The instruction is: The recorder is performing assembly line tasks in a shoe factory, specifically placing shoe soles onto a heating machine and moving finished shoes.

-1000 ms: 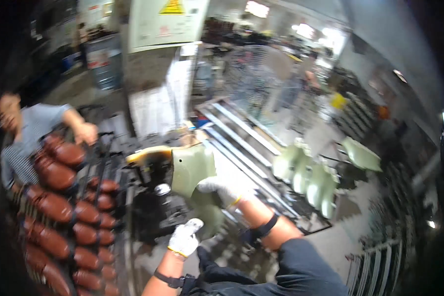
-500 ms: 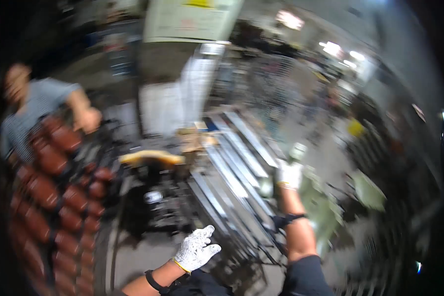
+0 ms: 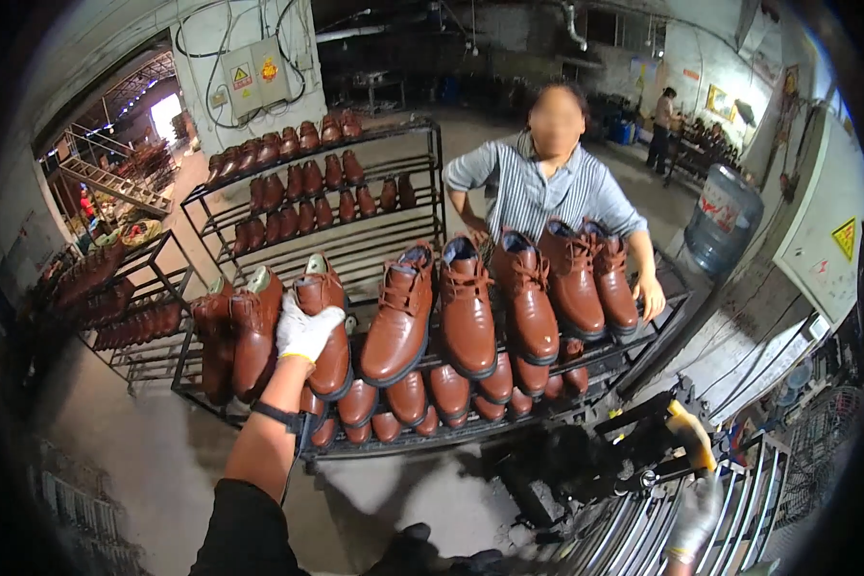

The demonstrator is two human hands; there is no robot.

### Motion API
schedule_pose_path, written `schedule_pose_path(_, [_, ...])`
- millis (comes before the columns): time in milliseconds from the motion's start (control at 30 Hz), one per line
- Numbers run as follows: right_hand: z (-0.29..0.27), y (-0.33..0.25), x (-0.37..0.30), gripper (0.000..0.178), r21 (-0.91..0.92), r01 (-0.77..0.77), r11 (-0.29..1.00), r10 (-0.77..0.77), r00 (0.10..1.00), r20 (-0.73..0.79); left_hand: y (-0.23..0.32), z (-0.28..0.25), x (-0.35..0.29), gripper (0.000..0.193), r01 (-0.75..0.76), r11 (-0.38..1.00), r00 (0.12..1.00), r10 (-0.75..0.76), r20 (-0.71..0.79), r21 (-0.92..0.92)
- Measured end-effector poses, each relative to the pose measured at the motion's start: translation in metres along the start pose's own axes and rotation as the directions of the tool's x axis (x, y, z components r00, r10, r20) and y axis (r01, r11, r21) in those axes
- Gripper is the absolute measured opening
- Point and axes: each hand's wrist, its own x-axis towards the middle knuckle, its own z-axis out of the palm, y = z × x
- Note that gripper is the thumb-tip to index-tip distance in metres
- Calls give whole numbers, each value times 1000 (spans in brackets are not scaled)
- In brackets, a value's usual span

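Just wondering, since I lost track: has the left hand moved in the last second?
Yes: against the shoe rack, the left hand moved left, from apart from it to a brown shoe.

Head-worn fisheye, facing down across nearby brown shoes point(image 3: 468, 322).

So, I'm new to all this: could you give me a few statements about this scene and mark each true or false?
1. The left hand touches a brown shoe, while the right hand is at the picture's lower right. True.
2. The right hand is bare. False: it wears a pale glove.
3. A co-worker stands behind the near shoe rack. True.
4. That co-worker wears plain red. False: the shirt is striped and grey-blue.
5. A blue water bottle shows to the right of the co-worker in the picture. True.
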Motion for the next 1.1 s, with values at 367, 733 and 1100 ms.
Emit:
schedule_pose_path(367, [164,-104,-157,85,367,-562,741,104,636,765,-116,41,-3,25,336,469,907,73,415,-817])
schedule_pose_path(733, [147,-146,-115,56,524,-532,665,300,833,465,81,69,-326,25,182,845,-47,518,854,-502])
schedule_pose_path(1100, [-18,-81,-45,73,150,-307,940,333,918,-213,145,122,-411,37,442,809,-495,581,646,-388])
